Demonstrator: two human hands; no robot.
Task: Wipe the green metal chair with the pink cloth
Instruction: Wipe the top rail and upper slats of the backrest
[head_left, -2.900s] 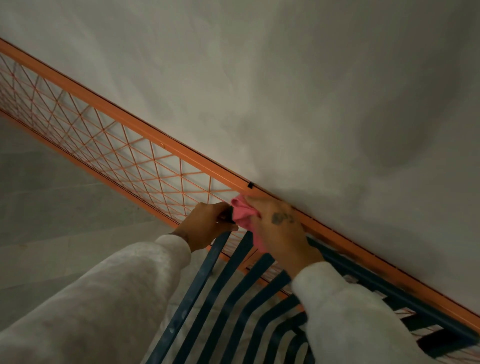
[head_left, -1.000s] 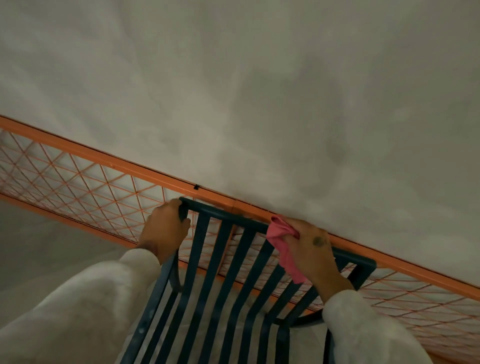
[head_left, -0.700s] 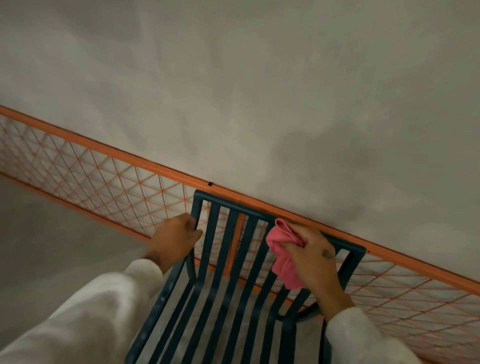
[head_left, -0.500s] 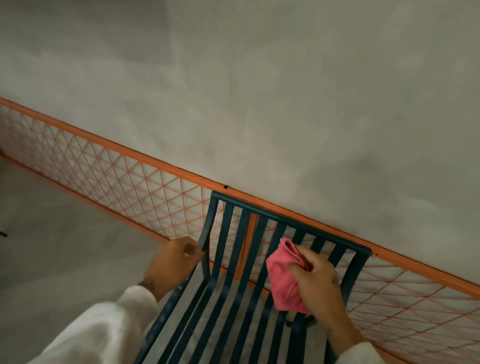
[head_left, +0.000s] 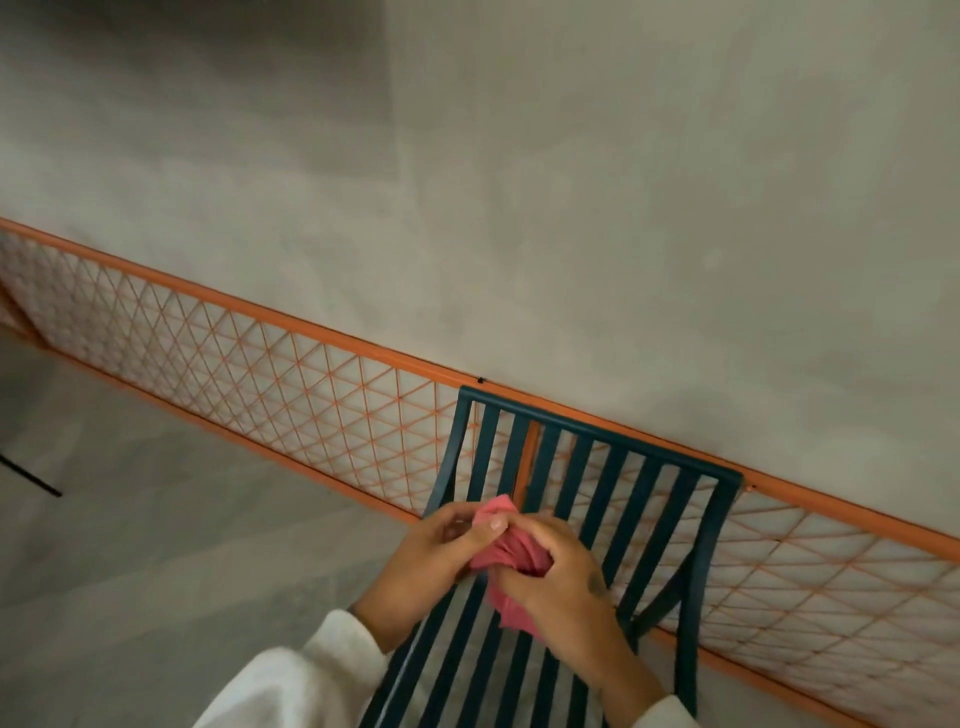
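The dark green metal chair (head_left: 602, 457) with vertical slats stands below me, its backrest against an orange fence. A bunched pink cloth (head_left: 511, 551) is held in front of the backrest slats, above the seat. My left hand (head_left: 436, 558) pinches the cloth's upper left edge with thumb and fingers. My right hand (head_left: 563, 587) grips the cloth from the right, a strip of it hanging below the palm. Both hands meet on the cloth and neither touches the chair frame. White sleeves cover both forearms.
An orange metal fence with diamond mesh (head_left: 291, 384) runs diagonally behind the chair along a plain grey wall (head_left: 571, 208). Grey floor (head_left: 156, 545) lies to the left. A thin black rod (head_left: 31, 475) pokes in at the left edge.
My left hand has let go of the chair's left upright and come over to the cloth. My right hand pulled the cloth off the top rail, down in front of the slats. The view drew back.
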